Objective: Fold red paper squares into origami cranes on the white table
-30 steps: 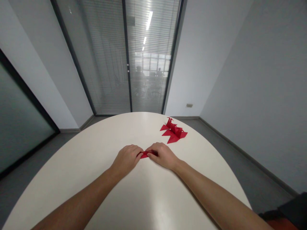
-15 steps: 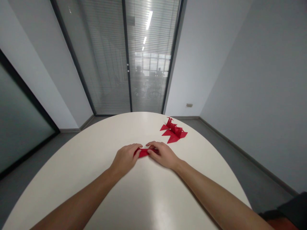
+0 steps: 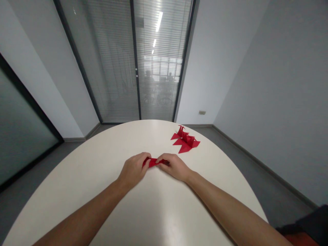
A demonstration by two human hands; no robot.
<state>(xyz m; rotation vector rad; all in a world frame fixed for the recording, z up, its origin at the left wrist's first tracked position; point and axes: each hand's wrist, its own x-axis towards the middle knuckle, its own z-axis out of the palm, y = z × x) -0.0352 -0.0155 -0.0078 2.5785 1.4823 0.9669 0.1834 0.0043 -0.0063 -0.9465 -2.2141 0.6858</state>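
Note:
A folded piece of red paper (image 3: 153, 162) lies between my two hands, just above or on the white table; whether it touches the top I cannot tell. My left hand (image 3: 135, 168) grips its left end, thumb in front and fingers behind. Around the right end, the fingers and thumb of my right hand (image 3: 174, 166) are closed in a pinch. Both ends of the paper are partly hidden by my fingers. Beyond my right hand, several red origami cranes (image 3: 186, 140) stand close together with wings spread.
The round white table (image 3: 102, 205) has its far edge just behind the cranes. Past it are a glass partition (image 3: 115, 68) with blinds and grey walls (image 3: 282, 85). A dark and red item (image 3: 307, 227), unclear in kind, shows at the lower right.
My right fingers have come down and closed onto the paper's right end, with the thumb drawn in. My left hand keeps its grip almost unmoved. The cranes stay put.

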